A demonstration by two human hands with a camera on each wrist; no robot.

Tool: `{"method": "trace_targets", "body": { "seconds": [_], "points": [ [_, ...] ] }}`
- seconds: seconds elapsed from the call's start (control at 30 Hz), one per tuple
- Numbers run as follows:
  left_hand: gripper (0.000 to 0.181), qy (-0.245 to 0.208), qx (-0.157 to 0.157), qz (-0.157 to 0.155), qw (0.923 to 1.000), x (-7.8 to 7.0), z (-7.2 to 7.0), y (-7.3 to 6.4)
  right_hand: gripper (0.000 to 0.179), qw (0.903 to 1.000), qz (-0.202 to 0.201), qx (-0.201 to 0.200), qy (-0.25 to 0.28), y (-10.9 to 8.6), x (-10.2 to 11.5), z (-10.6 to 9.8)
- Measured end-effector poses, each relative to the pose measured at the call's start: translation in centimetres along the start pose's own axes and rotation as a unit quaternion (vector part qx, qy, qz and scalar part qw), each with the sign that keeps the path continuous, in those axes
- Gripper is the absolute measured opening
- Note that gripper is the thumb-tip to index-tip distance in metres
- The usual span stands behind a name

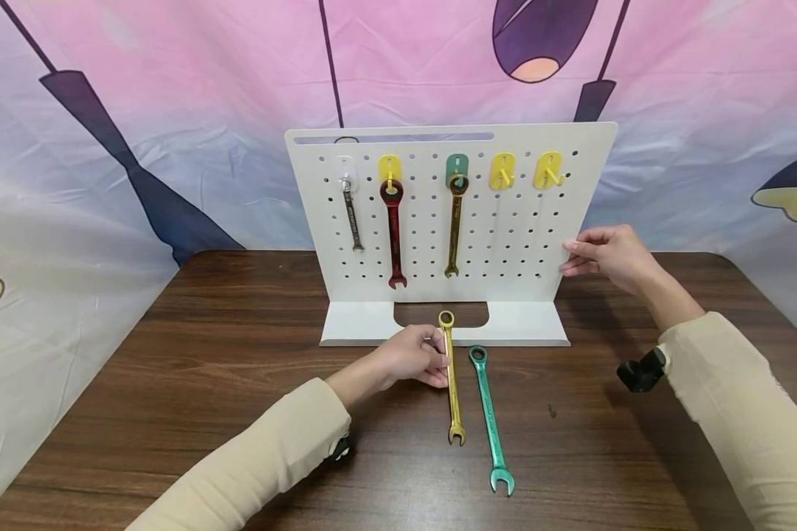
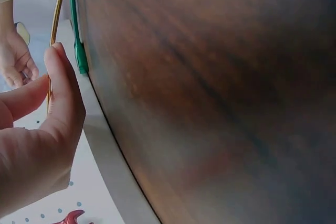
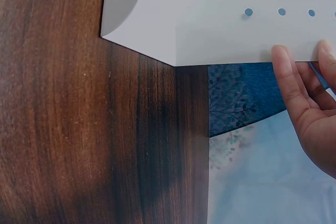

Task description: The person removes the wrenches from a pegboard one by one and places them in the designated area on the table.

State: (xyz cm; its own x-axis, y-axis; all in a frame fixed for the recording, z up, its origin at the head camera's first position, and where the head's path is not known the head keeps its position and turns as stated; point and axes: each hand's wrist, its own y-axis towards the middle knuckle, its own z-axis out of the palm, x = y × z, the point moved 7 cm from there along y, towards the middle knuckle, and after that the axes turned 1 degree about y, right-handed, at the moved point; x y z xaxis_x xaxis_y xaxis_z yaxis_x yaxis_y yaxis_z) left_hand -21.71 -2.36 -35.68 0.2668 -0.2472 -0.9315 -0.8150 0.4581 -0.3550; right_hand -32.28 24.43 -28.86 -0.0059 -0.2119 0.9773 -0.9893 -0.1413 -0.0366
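Nearest, the green wrench [image 1: 490,413] lies on the counter [image 1: 239,383], while just beyond its ring end the left of the two hands [image 1: 412,359] pinches the yellow wrench [image 1: 452,398] and the right hand [image 1: 607,254] grips the edge of the pegboard [image 1: 425,291]. On the board, the silver wrench [image 1: 353,216], red wrench [image 1: 394,232] and bronze wrench [image 1: 454,232] hang, which suggests three placed and two remaining, with two yellow hooks [image 1: 502,171] bare. The left wrist view cuts off the yellow wrench's upper end, and the board partly hides the right hand's fingers
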Motion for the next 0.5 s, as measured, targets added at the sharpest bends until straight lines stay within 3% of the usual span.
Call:
{"method": "trace_targets", "body": {
  "seconds": [0.2, 0.5],
  "points": [
    [0.009, -0.008, 0.02, -0.003, 0.9998, 0.8, 0.5, -0.2, 0.017, 1.0, 0.0, -0.001, -0.006, 0.0, 0.0, -0.1],
    [0.012, -0.005, 0.018, -0.026, 0.9995, 1.5, 0.7, -0.5, 0.018, 1.0, 0.0, 0.0, -0.002, 0.0, -0.1, -0.1]
  ]
}}
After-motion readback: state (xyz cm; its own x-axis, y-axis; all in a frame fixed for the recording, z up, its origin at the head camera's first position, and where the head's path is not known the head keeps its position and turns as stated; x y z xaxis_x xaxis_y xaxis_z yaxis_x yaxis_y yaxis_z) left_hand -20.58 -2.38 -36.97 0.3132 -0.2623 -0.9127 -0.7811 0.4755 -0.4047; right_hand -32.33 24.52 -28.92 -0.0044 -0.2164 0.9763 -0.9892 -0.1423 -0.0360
